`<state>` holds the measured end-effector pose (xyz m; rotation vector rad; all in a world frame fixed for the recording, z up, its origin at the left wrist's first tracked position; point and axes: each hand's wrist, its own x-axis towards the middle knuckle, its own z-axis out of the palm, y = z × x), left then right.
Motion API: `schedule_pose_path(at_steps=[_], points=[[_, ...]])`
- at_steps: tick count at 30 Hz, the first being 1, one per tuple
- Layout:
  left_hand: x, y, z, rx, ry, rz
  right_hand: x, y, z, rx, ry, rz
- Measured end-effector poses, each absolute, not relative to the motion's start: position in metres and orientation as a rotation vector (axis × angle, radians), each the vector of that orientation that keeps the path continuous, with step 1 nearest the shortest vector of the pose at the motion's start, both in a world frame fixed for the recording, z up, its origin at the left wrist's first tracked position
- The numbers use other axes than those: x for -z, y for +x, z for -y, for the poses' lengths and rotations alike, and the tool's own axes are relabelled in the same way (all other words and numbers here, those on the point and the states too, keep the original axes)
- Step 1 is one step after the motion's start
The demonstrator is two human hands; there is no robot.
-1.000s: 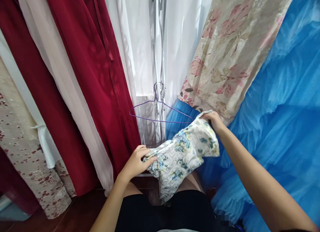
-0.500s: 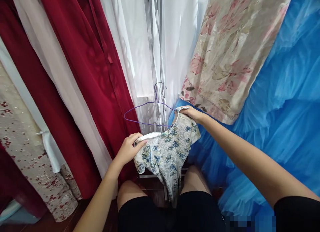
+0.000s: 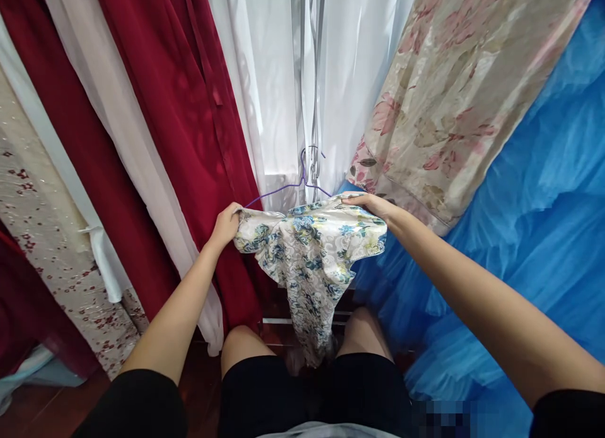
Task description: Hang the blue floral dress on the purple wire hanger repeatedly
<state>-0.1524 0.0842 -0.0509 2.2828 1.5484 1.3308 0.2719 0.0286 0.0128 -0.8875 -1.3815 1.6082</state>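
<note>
A white dress with a blue and yellow floral print [image 3: 314, 252] hangs in front of my knees, spread between both hands. My left hand [image 3: 225, 225] is closed on its left shoulder. My right hand [image 3: 371, 205] grips the right shoulder near the neckline, its fingers partly hidden by the cloth. A purple wire hanger [image 3: 303, 174] sits inside the shoulders; its hook and upper arms show above the neckline, and its lower bar is hidden by the fabric.
Dark red fabric [image 3: 174, 123] and pale pink fabric [image 3: 113, 116] hang at the left. White cloth [image 3: 274, 97] hangs straight ahead with long ribbons. A beige floral garment [image 3: 439, 123] and ruffled blue tulle [image 3: 534, 236] fill the right. A light tub [image 3: 51, 372] stands on the floor at lower left.
My left hand has moved left and up, drawing the dress's left shoulder over the hanger's left arm, which was bare. The dress is now stretched wider across the hanger.
</note>
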Motion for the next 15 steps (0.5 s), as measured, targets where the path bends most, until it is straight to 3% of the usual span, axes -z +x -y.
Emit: schedule_pose_path(at_steps=[9, 15], points=[[-0.008, -0.108, -0.082, -1.698, 2.076, -1.521, 0.002, 0.280, -0.016, -1.749, -0.891, 1.100], [-0.009, -0.120, -0.065, -1.507, 1.476, -1.412, 0.046, 0.307, -0.002, -1.545, -0.970, 1.133]])
